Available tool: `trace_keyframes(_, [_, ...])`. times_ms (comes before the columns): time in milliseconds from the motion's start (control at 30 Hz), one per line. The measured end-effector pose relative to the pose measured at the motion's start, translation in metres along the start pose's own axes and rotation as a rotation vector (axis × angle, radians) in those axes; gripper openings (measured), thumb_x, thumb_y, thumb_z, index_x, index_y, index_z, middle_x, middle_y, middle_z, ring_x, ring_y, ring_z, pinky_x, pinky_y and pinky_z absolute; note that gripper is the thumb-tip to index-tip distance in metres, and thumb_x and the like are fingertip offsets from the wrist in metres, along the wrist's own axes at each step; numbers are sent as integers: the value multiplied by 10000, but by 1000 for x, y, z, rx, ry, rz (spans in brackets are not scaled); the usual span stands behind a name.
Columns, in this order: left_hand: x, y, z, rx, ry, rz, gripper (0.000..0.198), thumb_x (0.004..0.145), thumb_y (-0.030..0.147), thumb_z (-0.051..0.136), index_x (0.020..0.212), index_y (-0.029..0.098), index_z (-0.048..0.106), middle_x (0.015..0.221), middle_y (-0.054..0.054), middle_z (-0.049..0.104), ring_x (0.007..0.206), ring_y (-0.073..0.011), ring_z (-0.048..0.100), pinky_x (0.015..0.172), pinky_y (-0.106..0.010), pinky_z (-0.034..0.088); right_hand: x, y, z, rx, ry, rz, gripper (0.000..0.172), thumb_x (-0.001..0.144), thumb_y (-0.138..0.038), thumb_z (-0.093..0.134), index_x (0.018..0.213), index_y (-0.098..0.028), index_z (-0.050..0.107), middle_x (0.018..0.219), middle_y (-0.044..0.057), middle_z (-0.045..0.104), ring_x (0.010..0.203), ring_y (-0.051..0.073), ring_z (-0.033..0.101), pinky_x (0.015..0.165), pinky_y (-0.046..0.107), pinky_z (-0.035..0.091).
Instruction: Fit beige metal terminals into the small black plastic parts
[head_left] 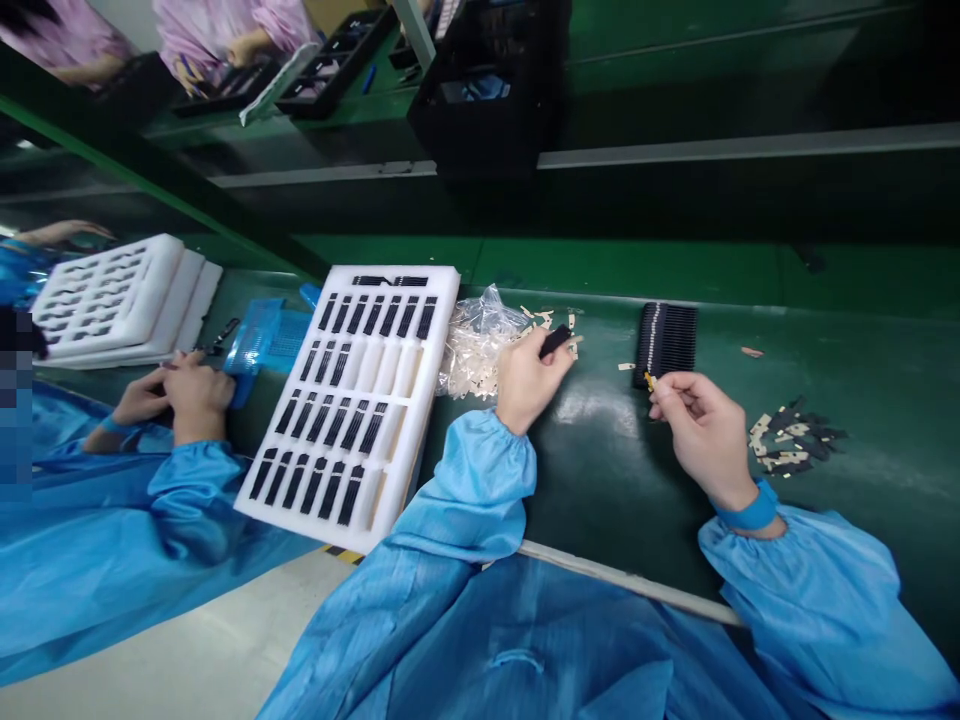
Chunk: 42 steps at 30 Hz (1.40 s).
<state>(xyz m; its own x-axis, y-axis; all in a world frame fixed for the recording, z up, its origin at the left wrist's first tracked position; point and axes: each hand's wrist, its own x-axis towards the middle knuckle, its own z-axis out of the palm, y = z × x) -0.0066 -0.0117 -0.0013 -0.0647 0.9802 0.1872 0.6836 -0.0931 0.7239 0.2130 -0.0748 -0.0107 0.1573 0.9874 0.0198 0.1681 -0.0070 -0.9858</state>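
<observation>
My left hand [527,378] is closed around a short black piece [555,342], beside small cream-coloured tabs [574,345] on the green bench. My right hand [697,425] pinches a small yellow item [649,381], too small to name, at the near left corner of a row of thin black strips [667,338]. A pale line runs down that row. One loose cream tab [626,367] lies just left of it. To the left of my left hand sits a clear plastic bag [476,345] with many cream tabs.
A white foam tray [341,400] holding black strips in slots lies at left. Black and cream scraps [795,440] are piled at right. A co-worker's hands [180,395] rest beyond the tray, near stacked foam trays [120,300]. Behind stands a black bin [480,100].
</observation>
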Motion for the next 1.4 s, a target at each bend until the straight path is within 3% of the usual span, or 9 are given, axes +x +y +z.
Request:
trace_keyframes(167, [10, -17, -17, 283, -22, 77, 47, 863, 191, 648, 821, 201, 666, 778, -58, 670, 726, -198, 621, 641, -281, 413, -2, 1, 0, -47, -44, -14, 287, 937, -494, 697, 947, -207, 692, 736, 22, 673, 637, 169, 640, 640, 306, 537])
trace_keyframes(400, [-13, 15, 7, -525, -501, 37, 290, 929, 347, 670, 1147, 168, 735, 1132, -72, 763, 1033, -196, 715, 927, -293, 545, -3, 4, -3, -159, -144, -86, 182, 961, -391, 655, 928, -213, 680, 788, 27, 685, 688, 178, 646, 678, 317, 516])
trace_keyframes(500, [-20, 21, 15, -675, -569, -7, 338, 896, 341, 717, 1185, 165, 733, 1239, -89, 741, 1155, -217, 691, 1034, -321, 515, -2, 0, -3, -168, -171, -105, 176, 958, -371, 630, 882, -214, 658, 755, 21, 662, 667, 177, 624, 645, 313, 504])
trace_keyframes(567, [-21, 20, 17, -692, -593, -36, 305, 881, 356, 730, 1113, 158, 749, 1159, -84, 761, 1074, -208, 704, 975, -314, 530, -1, -2, -3, -180, -173, -103, 181, 953, -375, 624, 872, -216, 651, 741, 18, 653, 651, 175, 612, 629, 311, 500])
trace_keyframes(767, [-22, 19, 18, -538, -523, -71, 274, 864, 414, 714, 880, 141, 709, 731, 6, 651, 671, -108, 561, 626, -229, 428, -2, -7, -1, -279, -91, -187, 126, 962, -343, 625, 958, -223, 663, 837, 38, 663, 701, 185, 612, 658, 326, 510])
trace_keyframes(867, [-23, 20, 16, -441, -471, -22, 250, 880, 408, 692, 901, 159, 707, 657, 36, 580, 629, -96, 522, 606, -223, 395, -4, -11, 0, -381, -10, -281, 115, 972, -332, 624, 941, -229, 665, 830, 41, 639, 699, 187, 589, 667, 334, 502])
trace_keyframes(1200, [-33, 23, 21, -344, -450, 146, 150, 890, 312, 664, 923, 178, 720, 753, 11, 635, 659, -95, 544, 640, -226, 408, -6, -9, 3, -385, -74, -281, 105, 962, -262, 628, 886, -221, 688, 713, 6, 652, 588, 151, 570, 566, 286, 460])
trace_keyframes(1333, [-24, 22, 14, -448, -466, 52, 212, 888, 375, 679, 890, 165, 708, 697, 20, 587, 630, -94, 493, 600, -221, 386, -8, -1, 2, -375, 18, -221, 105, 952, -273, 629, 875, -214, 668, 725, 8, 661, 589, 152, 582, 574, 284, 472])
trace_keyframes(1400, [-14, 19, 7, -546, -292, -69, 243, 900, 405, 670, 892, 162, 692, 712, 19, 582, 639, -92, 486, 615, -216, 399, -9, 2, 5, -358, 86, -195, 111, 965, -291, 625, 906, -212, 676, 746, 12, 670, 597, 157, 594, 576, 289, 479])
